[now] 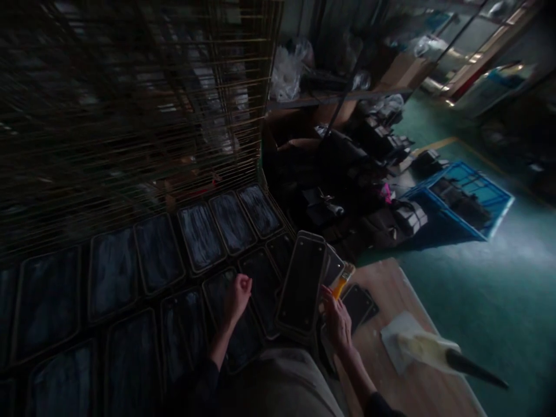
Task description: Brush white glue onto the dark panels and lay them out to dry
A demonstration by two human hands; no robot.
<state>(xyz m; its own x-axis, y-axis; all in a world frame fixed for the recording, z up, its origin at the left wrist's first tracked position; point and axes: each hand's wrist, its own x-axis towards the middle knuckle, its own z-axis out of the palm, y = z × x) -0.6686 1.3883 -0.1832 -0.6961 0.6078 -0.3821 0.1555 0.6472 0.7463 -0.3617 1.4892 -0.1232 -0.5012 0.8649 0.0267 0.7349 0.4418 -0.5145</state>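
Observation:
My left hand (237, 296) hovers with its fingers curled in over a row of dark rectangular panels (200, 236) that lie side by side on a rack shelf; I see nothing in it. My right hand (336, 322) grips a dark rounded rectangular panel (302, 285), tilted up on end, together with a small brush with an orange handle (341, 282). More dark panels (358, 302) lie flat just right of that hand on a wooden board (403, 382).
A tall wire drying rack (130, 116) fills the left. A white cloth and a pale brush with a dark handle (434, 350) lie on the board. A blue crate (467, 200) and piles of dark goods (360, 191) stand on the green floor.

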